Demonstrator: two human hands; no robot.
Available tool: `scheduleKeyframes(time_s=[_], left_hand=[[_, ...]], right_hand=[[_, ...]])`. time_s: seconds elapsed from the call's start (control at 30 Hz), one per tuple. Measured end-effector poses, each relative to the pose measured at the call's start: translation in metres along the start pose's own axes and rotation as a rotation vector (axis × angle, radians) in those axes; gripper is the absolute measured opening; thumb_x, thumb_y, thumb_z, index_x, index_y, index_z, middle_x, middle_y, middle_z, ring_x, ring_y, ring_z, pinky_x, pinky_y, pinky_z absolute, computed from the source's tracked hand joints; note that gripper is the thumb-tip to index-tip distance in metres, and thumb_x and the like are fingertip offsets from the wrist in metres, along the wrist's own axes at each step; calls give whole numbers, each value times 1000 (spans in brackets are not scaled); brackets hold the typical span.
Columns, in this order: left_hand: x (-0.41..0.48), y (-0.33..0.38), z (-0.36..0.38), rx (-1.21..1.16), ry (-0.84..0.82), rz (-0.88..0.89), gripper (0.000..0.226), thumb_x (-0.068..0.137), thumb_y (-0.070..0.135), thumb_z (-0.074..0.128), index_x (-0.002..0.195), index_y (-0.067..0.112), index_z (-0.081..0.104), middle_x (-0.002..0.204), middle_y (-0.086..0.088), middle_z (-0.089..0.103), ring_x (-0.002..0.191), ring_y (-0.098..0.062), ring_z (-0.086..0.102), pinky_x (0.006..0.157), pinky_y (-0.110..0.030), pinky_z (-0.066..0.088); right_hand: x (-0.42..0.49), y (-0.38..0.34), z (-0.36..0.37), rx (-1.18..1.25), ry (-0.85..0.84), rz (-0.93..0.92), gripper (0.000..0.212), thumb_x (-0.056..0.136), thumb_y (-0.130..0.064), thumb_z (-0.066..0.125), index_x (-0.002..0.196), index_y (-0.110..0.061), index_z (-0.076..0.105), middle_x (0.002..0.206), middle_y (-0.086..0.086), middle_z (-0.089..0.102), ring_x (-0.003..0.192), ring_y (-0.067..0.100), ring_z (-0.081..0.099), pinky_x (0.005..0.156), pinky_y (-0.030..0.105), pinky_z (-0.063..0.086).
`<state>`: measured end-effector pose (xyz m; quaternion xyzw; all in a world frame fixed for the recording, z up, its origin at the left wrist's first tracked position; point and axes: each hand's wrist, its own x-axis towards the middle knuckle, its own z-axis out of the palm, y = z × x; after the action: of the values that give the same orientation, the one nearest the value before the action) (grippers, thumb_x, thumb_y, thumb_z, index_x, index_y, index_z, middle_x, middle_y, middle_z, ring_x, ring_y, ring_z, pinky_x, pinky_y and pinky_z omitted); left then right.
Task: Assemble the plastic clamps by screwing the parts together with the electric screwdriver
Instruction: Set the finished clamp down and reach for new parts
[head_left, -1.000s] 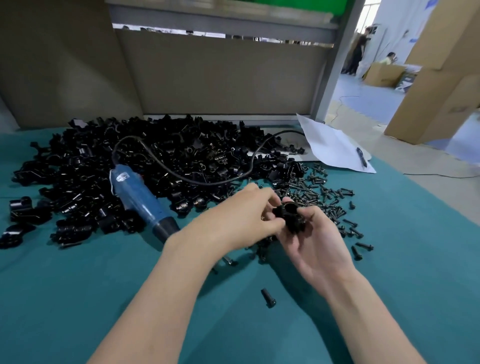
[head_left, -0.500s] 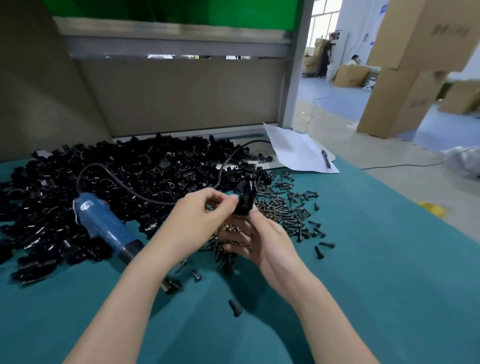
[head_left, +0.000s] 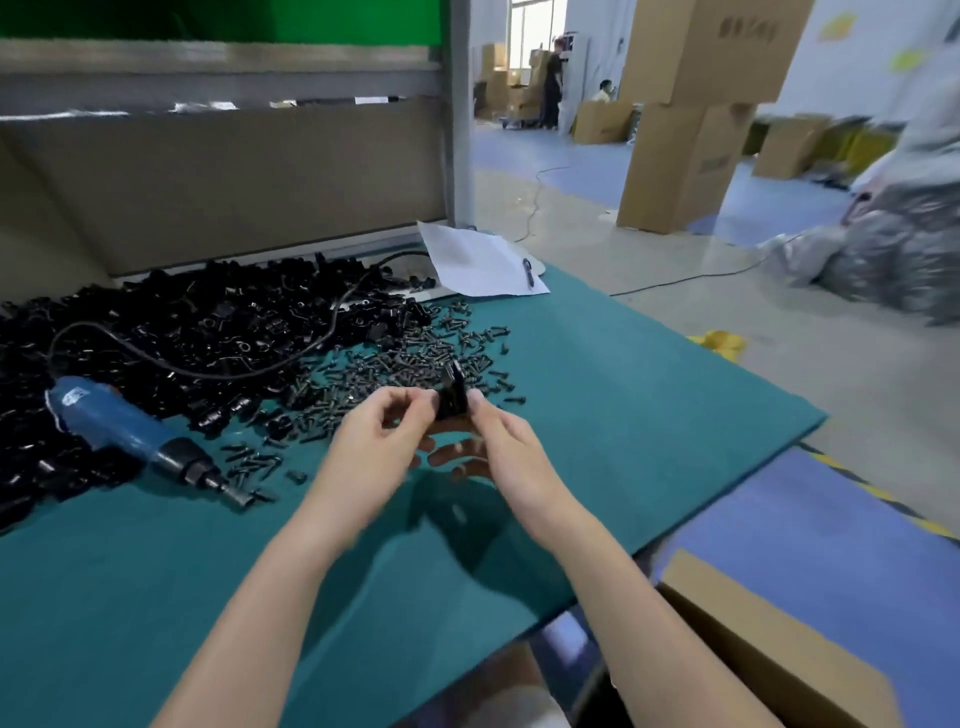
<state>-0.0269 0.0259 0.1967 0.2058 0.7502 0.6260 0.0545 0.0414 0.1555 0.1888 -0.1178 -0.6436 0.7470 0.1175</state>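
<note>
Both left hand (head_left: 374, 447) and right hand (head_left: 506, 447) pinch the upright clamp (head_left: 453, 397); the screwdriver (head_left: 130, 439) lies left of the fingers (head_left: 402, 402), tip toward them.

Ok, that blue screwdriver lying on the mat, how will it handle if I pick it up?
Probably stiff and fairly heavy for its size: the blue electric screwdriver has a thick body. Its round barrel lies flat on the green mat, so a push may roll it. Its cord is draped over the pile of clamp parts and could drag some along.
</note>
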Motion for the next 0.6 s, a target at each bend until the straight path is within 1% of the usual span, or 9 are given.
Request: scheduleKeyframes(time_s=[0.07,0.13,0.23,0.37,0.43,0.5,0.53,0.57,0.6], left_hand=[[-11,13,26,-19,-90,2,12,100,32,61,98,22,67,84,12,75,72,-1,69,60,-14,53],[-22,25,53,-11,-186,15,13,99,35,62,100,22,65,89,6,74,73,-5,70,61,-18,54],[-37,42,96,42,-333,64,12,99,38,61,101,26,61,93,5,72,73,-7,70,66,-27,55],[-63,60,150,78,-464,120,11,97,40,63,103,31,60,98,10,69,71,-4,69,67,-32,56],[-77,65,178,97,-523,159,13,96,38,66,105,30,61,100,12,68,70,-5,68,64,-30,55],[-91,67,204,189,-593,236,21,96,37,66,113,27,60,109,9,66,77,-3,64,64,-18,49],[-97,67,215,255,-637,271,28,97,37,65,121,25,59,117,6,64,87,-3,62,74,-16,48],[-103,66,224,327,-687,293,36,98,38,63,129,23,55,126,4,60,99,-7,61,86,-20,48],[-108,65,230,398,-734,302,43,99,40,61,136,21,51,133,2,55,110,-10,59,96,-27,48]], right_hand=[[-19,-8,-27,-4,79,34,50,108,-49,42,83,-34,83,89,3,81,71,15,76,53,24,55],[-37,-16,-57,9,132,63,53,108,-47,43,81,-23,82,88,4,81,64,15,73,48,22,49],[-70,-26,-105,-10,193,75,44,110,-43,41,97,-17,74,91,5,80,63,16,71,48,23,47],[-117,-36,-162,28,320,81,38,110,-37,44,103,-10,71,87,4,79,63,17,72,48,24,48],[-140,-38,-187,18,407,76,34,109,-34,48,105,-9,71,90,7,78,70,17,74,55,26,52],[-158,-36,-210,-149,493,77,29,108,-32,50,110,-15,73,105,5,76,87,12,73,69,26,55],[-166,-34,-220,-252,543,89,29,108,-34,49,116,-19,73,114,0,74,99,11,71,80,29,54],[-172,-32,-228,-337,593,103,30,108,-36,49,123,-21,70,122,-4,70,110,12,66,90,32,51],[-178,-29,-234,-400,635,107,33,108,-36,48,130,-22,67,127,-7,67,115,13,61,93,34,48]])
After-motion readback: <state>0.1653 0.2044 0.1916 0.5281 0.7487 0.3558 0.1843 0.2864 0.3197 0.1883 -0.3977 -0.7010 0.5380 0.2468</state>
